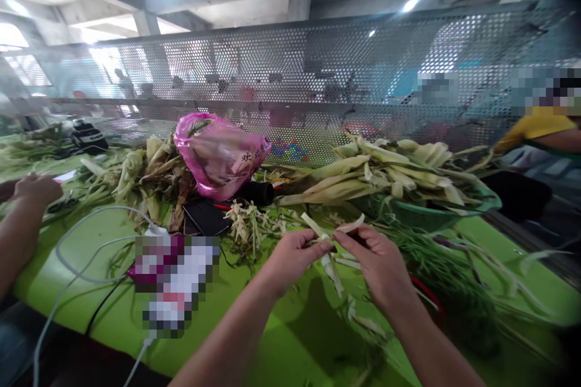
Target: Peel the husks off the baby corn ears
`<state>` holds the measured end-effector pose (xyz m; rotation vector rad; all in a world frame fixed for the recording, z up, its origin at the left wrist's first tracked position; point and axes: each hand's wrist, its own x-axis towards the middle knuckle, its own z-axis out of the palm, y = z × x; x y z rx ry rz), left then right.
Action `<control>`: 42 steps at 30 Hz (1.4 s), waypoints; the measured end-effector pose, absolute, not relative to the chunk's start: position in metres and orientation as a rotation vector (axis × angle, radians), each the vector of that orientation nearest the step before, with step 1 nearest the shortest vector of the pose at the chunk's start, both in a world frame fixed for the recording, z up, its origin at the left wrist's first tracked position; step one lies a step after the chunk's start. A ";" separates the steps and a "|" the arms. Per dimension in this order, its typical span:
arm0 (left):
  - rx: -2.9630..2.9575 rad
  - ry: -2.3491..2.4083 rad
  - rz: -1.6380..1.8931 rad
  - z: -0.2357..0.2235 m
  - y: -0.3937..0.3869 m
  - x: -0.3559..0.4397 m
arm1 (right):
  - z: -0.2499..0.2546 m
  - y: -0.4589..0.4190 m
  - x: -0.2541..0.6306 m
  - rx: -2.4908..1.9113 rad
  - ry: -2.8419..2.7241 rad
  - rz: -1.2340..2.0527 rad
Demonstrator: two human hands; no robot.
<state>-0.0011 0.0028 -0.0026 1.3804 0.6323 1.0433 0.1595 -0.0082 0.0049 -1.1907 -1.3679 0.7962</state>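
Two tight pinches on husk strips (313,224): left hand (294,255), right hand (376,259).

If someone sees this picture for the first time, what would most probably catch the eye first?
Probably the bright pink plastic bag, standing out left of centre on the green table. Next come the left hand and right hand, pinching pale strips in front, and the dry husks heaped in a green basket behind, toward the right.

2 bare forearms (236,332) extended forward; left hand (292,259) close beside right hand (377,261), fingers (351,244) pinched.
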 end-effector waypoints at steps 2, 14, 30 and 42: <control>1.439 0.642 1.020 -0.002 0.002 -0.001 | 0.003 -0.007 0.160 -1.195 -1.344 0.820; 2.023 0.990 0.869 -0.007 0.002 -0.001 | 0.012 -0.004 0.166 -1.202 -1.741 0.636; 1.394 0.797 0.902 -0.011 -0.001 0.007 | 0.013 -0.010 0.157 -1.192 -1.606 0.357; 0.740 0.675 1.312 -0.012 0.007 0.005 | -0.003 -0.016 0.138 -1.173 -1.770 0.328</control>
